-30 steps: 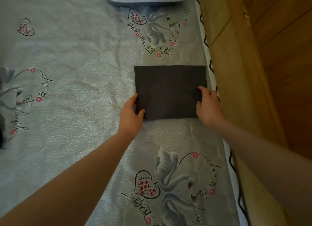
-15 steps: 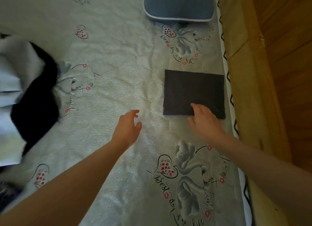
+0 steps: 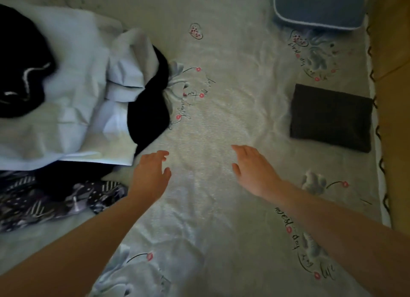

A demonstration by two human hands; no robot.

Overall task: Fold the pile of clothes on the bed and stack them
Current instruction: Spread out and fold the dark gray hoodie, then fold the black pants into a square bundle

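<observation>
The bed sheet [image 3: 221, 123] fills most of the view, a pale, slightly crinkled cloth with a faint sheen, printed with grey swans, small red flowers, hearts and looping black script. Along its right edge runs a white border with a black zigzag line, and beyond that stands a wooden bed frame [image 3: 390, 97], smooth and honey-coloured. The pile of clothes [image 3: 73, 97] takes up the left side of the sheet, a soft, rumpled heap: a light blue shirt [image 3: 77, 92] of crisp woven cloth with sharp creases lies over and between a black garment [image 3: 153, 110] that curves out toward the middle of the bed, and another dark piece with a thin white line at the far left. Below them a dark patterned cloth [image 3: 55, 199] with stripes and dots spreads flat and looks silky. A blue pillow [image 3: 319, 6] with white piping, rounded at its corners, sits at the top right. Below it, near the right border, lies the folded garment [image 3: 330, 117], a neat dark grey rectangle with a matte, fine-knit look, flat and well apart from the pile. The left hand [image 3: 150, 174] hovers just beside the lower corner of the shirt, its fingers loosely spread and holding nothing. The right hand [image 3: 253, 170] hangs over bare sheet between the pile and the folded garment, palm down, fingers relaxed and empty. Both forearms are bare.
</observation>
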